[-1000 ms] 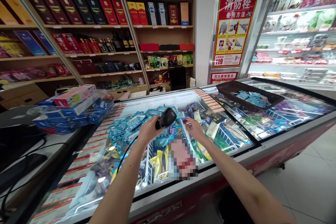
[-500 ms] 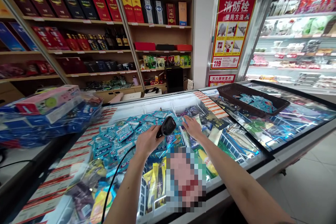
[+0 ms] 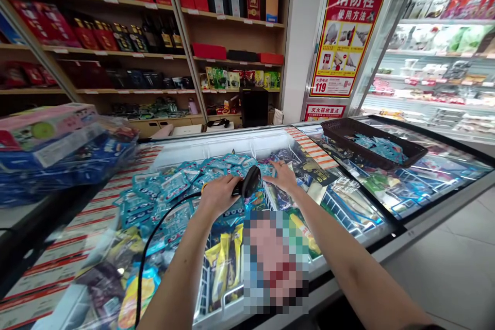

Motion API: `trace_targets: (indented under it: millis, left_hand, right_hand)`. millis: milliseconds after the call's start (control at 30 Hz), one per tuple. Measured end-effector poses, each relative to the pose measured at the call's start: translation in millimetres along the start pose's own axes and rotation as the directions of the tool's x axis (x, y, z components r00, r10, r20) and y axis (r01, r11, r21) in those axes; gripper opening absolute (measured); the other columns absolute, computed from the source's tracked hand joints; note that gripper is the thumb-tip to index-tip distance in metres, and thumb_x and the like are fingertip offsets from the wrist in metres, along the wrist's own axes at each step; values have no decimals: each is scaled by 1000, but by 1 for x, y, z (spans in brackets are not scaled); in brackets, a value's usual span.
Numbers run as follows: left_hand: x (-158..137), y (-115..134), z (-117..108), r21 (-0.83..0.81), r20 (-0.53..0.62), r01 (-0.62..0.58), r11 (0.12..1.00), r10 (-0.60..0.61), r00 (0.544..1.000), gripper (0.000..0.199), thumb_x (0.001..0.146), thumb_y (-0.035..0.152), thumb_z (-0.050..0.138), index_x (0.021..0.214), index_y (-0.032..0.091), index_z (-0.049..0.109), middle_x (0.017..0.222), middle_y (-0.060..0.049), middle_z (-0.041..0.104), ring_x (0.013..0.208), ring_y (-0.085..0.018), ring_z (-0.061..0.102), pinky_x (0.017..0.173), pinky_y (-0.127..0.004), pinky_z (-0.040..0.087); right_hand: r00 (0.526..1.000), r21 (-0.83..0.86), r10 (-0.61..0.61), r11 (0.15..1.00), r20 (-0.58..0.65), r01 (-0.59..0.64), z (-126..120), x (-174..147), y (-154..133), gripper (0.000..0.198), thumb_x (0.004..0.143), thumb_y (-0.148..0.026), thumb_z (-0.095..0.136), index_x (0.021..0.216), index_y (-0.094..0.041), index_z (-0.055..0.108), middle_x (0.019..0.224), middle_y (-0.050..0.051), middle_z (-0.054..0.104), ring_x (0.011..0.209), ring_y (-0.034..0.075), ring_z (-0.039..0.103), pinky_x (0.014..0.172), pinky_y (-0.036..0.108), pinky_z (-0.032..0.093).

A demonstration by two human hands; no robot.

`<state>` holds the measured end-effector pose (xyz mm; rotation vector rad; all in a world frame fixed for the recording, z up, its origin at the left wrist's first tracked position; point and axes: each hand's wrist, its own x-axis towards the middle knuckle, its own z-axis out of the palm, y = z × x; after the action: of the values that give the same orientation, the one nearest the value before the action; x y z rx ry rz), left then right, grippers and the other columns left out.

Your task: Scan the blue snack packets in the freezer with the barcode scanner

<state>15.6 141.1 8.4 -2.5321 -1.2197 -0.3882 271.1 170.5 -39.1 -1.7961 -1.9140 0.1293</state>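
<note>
My left hand (image 3: 220, 195) is wrapped round a black handheld barcode scanner (image 3: 251, 182), whose head points right. Its black cable (image 3: 144, 252) curves down past my left forearm. Close to the scanner's head, my right hand (image 3: 283, 177) has its fingers on a small light-blue packet (image 3: 266, 169), which they partly cover. Many more light-blue packets (image 3: 176, 185) lie heaped on the glass top of the chest freezer (image 3: 266, 136), left of and beyond my left hand.
A dark brown tray (image 3: 412, 157) with some blue packets rests on the freezer's right part. Plastic-wrapped boxes (image 3: 65, 149) are stacked at the left. Behind stand shelves (image 3: 228, 20) of boxed goods and a red fire-hydrant sign (image 3: 350, 36). A blurred patch (image 3: 274, 263) hides something in front.
The view has tilted down and shifted slightly. The scanner's head has turned more toward the packet in my right hand, and both hands remain close together.
</note>
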Motion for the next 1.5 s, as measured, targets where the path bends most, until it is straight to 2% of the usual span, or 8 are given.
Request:
trace_targets:
  millis: [133,233,333,467,633,833,1133,1500]
  left_hand:
    - [-2,-3,-3,-19,39,35,999,-34,999,36,82,34,49,116,26,53,105,-4,64,101,-23,59,75,-31,45]
    - [-2,-2,-8,-44,42,70,997,-68,997,40,81,38,49,120,26,50,112,-4,63,100,-23,60,71,-29,44]
    - [0,3,-16,-70,64,107,992,-103,993,40,81,42,47,118,27,50,109,-3,65,93,-22,62,66,-28,42]
    - [4,14,-24,-102,143,69,992,-54,988,36,78,43,50,111,29,53,99,0,67,86,-22,63,61,-27,39]
    - [9,19,-26,-126,207,73,989,-45,977,37,77,46,51,110,31,55,94,0,68,83,-22,63,57,-27,35]
    - [12,23,-24,-120,207,110,987,-83,975,40,76,43,51,115,31,52,95,0,68,83,-23,63,58,-28,36]
    - [16,31,-23,-102,189,109,989,-88,978,32,77,42,50,107,30,54,95,1,68,85,-24,64,60,-28,38]
    - [17,36,-27,-110,197,141,984,-117,973,39,77,41,52,114,28,54,102,-2,68,90,-24,63,64,-28,41]
  right_hand:
    - [996,187,85,979,-35,-77,-2,-5,10,74,65,-59,70,128,-25,51,126,9,48,110,24,51,90,34,41]
    - [993,343,90,937,-77,-59,-2,-10,26,65,63,-45,74,121,-22,56,121,8,54,113,25,50,94,35,40]
    - [980,519,138,854,-143,-45,4,-15,41,63,65,-36,71,123,-19,54,112,7,61,102,22,57,89,35,44]
    - [960,698,201,716,-194,-9,15,-17,48,54,71,-34,63,122,-18,54,93,4,67,82,18,63,75,31,51]
    - [946,702,192,711,-260,48,14,-16,43,32,73,-35,60,101,-20,63,87,4,68,80,18,64,73,31,52]
    - [964,706,95,699,-250,114,6,-18,39,40,78,-32,56,117,-23,57,94,3,68,85,18,65,76,31,53]
    - [967,658,105,749,-234,78,13,-15,43,39,79,-31,57,118,-26,57,94,2,68,86,18,65,80,33,53]
    - [969,607,111,793,-221,48,3,-22,34,39,81,-33,52,119,-25,57,91,2,68,85,18,63,79,31,51]
